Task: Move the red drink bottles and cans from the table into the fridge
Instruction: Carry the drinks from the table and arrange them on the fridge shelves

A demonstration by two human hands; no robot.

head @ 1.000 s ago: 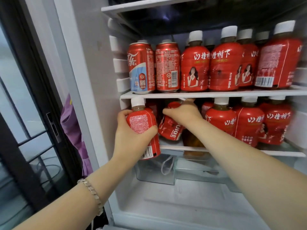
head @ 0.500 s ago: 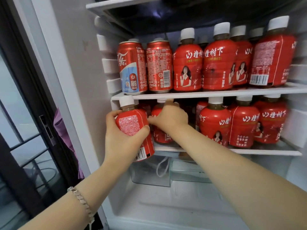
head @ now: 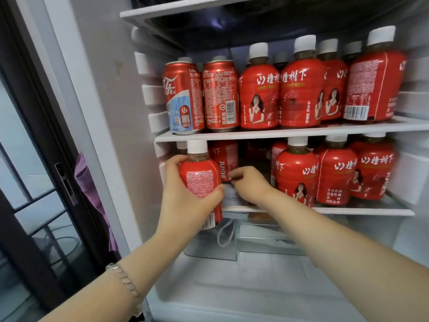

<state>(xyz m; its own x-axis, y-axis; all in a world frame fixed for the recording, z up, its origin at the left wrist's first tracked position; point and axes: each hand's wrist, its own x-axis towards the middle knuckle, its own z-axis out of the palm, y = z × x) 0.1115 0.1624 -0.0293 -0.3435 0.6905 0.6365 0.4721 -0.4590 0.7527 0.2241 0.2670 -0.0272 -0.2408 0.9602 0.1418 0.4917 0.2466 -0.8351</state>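
At the left edge of the fridge (head: 104,94), the left hand (head: 185,205) wraps a bottle (head: 199,180), thumb on the right of the label and fingers curled round the left, with the white cap just under the upper shelf (head: 301,132). The bottle is upright in front of the lower shelf (head: 348,211), its base below the shelf edge, and it sits further in from the shelf's left end than half a second ago. Just behind it, the JUICE bottle (head: 226,159) now stands straight on the lower shelf; a second ago it was tilted. The right hand (head: 249,183), which then gripped that bottle's top, has dropped beside its lower label. Its fingers (head: 233,176) are curled at the label edge; I cannot tell whether they pinch it or only touch.
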